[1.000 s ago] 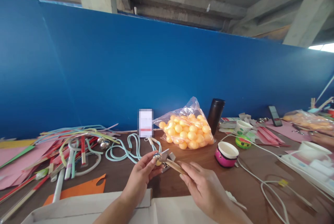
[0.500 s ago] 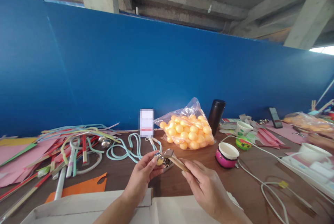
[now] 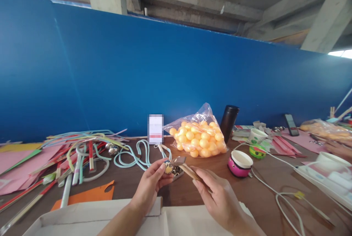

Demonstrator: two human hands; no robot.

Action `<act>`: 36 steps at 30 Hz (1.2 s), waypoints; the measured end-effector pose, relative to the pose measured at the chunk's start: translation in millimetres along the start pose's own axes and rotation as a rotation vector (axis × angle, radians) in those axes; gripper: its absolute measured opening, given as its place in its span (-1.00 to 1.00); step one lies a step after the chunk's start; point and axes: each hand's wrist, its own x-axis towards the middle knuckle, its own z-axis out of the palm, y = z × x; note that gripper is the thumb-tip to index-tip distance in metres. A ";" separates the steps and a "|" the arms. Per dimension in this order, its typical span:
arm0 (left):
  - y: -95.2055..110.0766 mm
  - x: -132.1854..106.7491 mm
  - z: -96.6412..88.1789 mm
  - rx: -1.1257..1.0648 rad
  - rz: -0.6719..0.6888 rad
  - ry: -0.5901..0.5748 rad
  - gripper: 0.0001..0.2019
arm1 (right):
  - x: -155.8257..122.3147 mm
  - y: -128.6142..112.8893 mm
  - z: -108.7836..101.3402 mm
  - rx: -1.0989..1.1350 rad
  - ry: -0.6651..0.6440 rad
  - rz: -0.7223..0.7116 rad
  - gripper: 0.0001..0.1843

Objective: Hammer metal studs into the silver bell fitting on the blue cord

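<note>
Between the thumb and fingers of my left hand is a small round shiny metal bell, its face catching a yellowish reflection. My right hand is closed around the wooden handle of a flat-bladed tool; its kind is hard to make out. The metal blade points left, and its tip meets or nearly meets the bell. Just behind the fingers sits a small open box of little shiny metal pieces, partly hidden by the tool and my left hand.
A clear bag of orange balls stands ahead, beside a black bottle and a pink-wrapped cup. Sticks, tubes and coloured paper crowd the left. White cables cross the right. Cardboard lies in front. Another person's hand shows far right.
The tool's blade has tilted slightly and its flat side shows more. My hands stay nearly in place, and the whole view has shifted a little.
</note>
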 end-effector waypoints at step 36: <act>-4.0 0.2 1.9 0.070 0.080 0.034 -0.60 | 2.0 -1.5 0.6 -0.077 0.003 0.031 -0.66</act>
